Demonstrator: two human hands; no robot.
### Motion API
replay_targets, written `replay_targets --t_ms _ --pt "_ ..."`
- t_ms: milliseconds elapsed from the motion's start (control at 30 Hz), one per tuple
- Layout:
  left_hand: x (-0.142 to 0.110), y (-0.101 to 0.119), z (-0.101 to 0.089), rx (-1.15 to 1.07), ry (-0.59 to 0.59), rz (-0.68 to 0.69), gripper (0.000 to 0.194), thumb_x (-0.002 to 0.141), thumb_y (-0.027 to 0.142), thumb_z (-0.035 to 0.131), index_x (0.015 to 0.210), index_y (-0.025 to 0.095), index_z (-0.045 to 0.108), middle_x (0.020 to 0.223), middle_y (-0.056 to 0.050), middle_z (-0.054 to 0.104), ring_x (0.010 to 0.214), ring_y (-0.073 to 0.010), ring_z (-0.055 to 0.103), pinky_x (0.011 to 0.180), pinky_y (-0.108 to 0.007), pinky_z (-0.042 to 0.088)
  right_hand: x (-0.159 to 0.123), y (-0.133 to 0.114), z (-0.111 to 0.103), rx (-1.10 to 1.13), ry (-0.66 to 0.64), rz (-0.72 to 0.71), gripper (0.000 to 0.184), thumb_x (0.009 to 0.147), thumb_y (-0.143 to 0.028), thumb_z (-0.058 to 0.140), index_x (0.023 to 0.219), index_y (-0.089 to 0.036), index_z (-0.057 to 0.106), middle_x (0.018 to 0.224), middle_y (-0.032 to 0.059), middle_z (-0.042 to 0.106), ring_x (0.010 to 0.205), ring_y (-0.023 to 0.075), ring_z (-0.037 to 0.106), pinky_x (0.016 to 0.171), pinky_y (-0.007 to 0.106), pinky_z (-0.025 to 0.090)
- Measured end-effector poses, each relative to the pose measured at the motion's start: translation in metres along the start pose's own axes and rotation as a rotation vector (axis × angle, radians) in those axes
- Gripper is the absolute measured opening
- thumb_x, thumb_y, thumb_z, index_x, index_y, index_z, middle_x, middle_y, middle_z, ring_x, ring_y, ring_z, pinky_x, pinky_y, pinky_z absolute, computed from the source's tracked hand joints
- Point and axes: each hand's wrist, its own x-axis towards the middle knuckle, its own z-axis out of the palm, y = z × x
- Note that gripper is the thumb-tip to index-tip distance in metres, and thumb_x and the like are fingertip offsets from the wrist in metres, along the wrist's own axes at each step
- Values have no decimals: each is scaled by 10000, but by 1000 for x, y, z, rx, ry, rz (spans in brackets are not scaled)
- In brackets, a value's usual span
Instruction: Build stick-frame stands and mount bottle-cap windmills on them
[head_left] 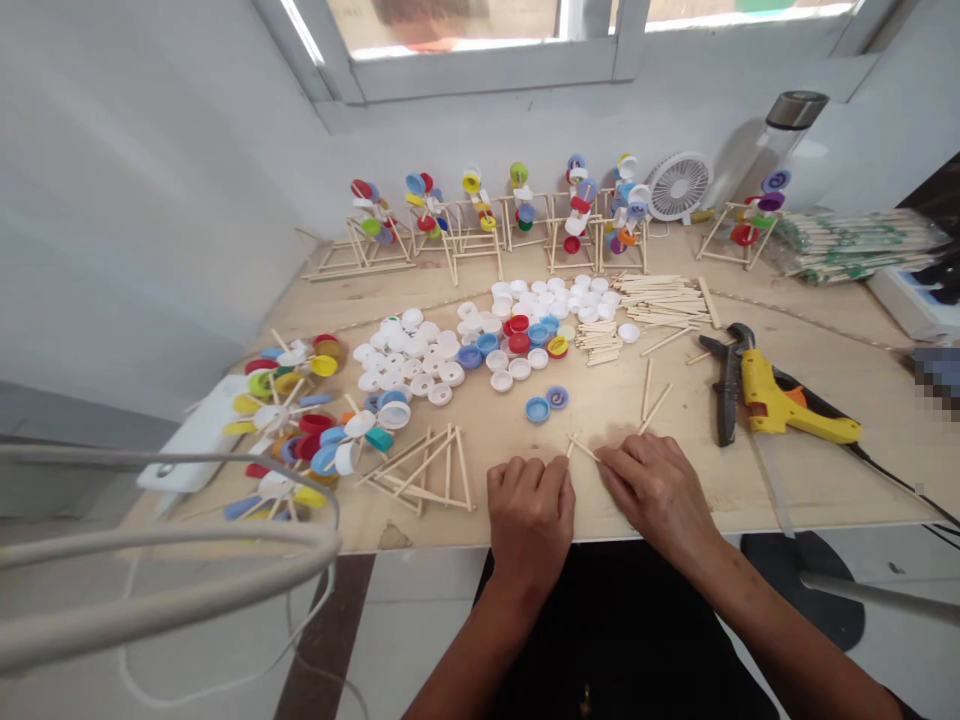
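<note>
Cap wheels: multicoloured plastic caps on white hubs (277,418) stood at the far left of the tabletop (395,536), out of the hands' way.
Stick frame: an angular frame of thin pale wooden sticks (464,470) lay just left of the hands, near enough that a wide left elbow or wrist could have nudged it.
Left hand: its grip (529,500) was nearly closed, thumb and index finger pinching the lower end of a short pale wooden stick (569,450); the other fingers were curled. Resting the knuckles on the wood would have steadied the pinch.
Meeting point: the two stick tips met between the hands in a narrow angle; whether glue was on them could not be told. Level tips and light, even pressure seemed wise, since a hard push could have slid them apart.
Right hand: its grip (652,480) was nearly closed on the near end of a second pale wooden stick (583,447), which slanted up to the left. Small fingertip turns looked best for setting the angle.
Loose sticks: two (646,390) lay just beyond the right knuckles, easily brushed.
Glue gun: yellow and black plastic (772,400), it lay at the right, its hot tip best avoided.
</note>
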Motion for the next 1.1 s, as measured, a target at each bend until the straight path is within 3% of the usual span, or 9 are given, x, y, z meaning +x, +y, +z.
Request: replay_targets --t_ms 433,700,833,1100 --pt "0 1 -1 -19 -11 -19 143 855 159 515 868 169 657 677 -39 620 665 -199 522 696 -362 350 -2 -1 -3 46 -3 15 179 909 -209 487 950 -181 659 714 31 582 726 170 508 704 311 315" --pt "-7 -13 -31 -304 -62 -187 203 856 169 495 1006 182 632 717 -17 634 685 -167 577 715 -332 436 -24 8 -19 172 67 47 137 897 -190 505 951 -177 630 801 47 635 782 168 560 713 309 352" --pt "-15 -17 -41 -237 -140 -127 198 858 154 473 962 186 638 742 -25 651 718 -180 591 727 -347 426 -32 7 -23 175 50 68 129 893 -181 509 930 -179 632 801 46 636 785 170 567 710 314 358" --pt "-19 -13 -42 -102 -236 -45 200 841 100 473 917 192 633 756 -31 628 735 -194 553 709 -348 385 -36 9 -22 83 -7 115 156 882 -174 483 872 -179 639 768 52 617 764 180 545 688 320 344"
